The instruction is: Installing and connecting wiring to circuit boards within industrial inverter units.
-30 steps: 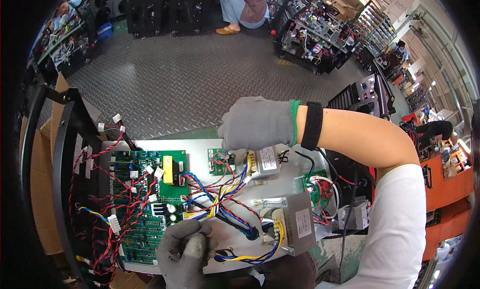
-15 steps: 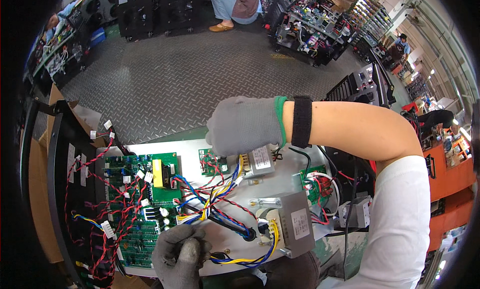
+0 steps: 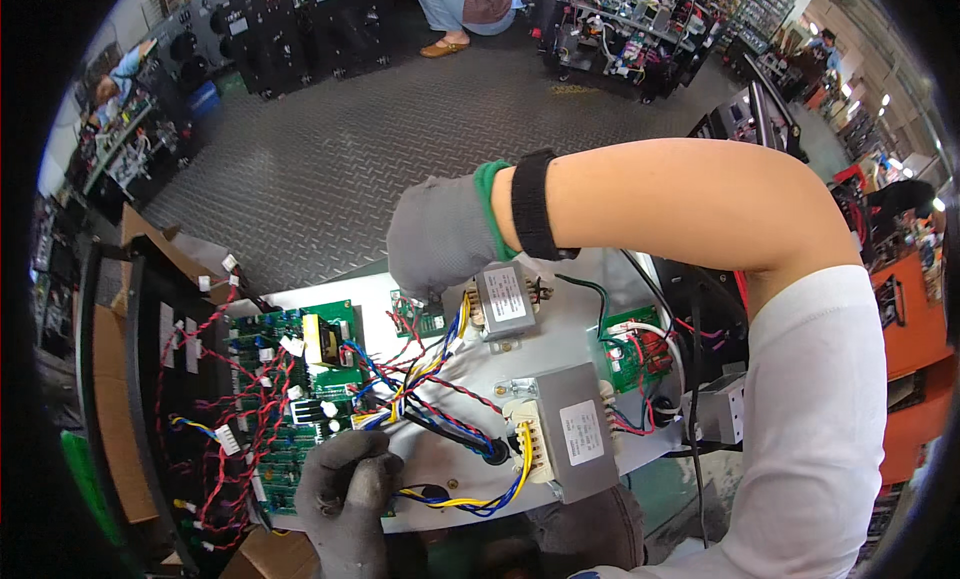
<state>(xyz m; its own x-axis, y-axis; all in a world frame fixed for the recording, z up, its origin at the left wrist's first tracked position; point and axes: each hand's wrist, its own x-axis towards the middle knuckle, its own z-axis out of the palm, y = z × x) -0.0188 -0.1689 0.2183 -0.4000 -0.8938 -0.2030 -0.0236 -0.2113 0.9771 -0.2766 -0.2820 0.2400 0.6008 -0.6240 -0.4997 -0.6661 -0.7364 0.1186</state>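
My right hand [image 3: 440,237], in a grey glove with a green cuff, is closed above a small green circuit board [image 3: 418,319]. Its fingertips are turned away, so what they hold cannot be seen. My left hand [image 3: 350,484], gloved in grey, has curled fingers with the thumb against them at the panel's near edge. Beside it run blue, yellow and white wires [image 3: 480,504] from the larger transformer [image 3: 570,431]; whether it grips them is unclear. A bundle of coloured wires [image 3: 405,389] crosses between the hands. The smaller transformer [image 3: 505,301] stands right of my right hand.
The light metal panel [image 3: 440,469] carries a large green circuit board [image 3: 285,449] with twisted red wires. A black frame [image 3: 140,379] and cardboard [image 3: 110,419] stand at left. Another green board [image 3: 637,351] and a black cable [image 3: 697,449] lie right. A person [image 3: 465,4] crouches beyond the patterned floor.
My right hand has shifted left, baring more of the smaller transformer. My left hand stays closed near the panel's near edge. The whole view has shifted slightly.
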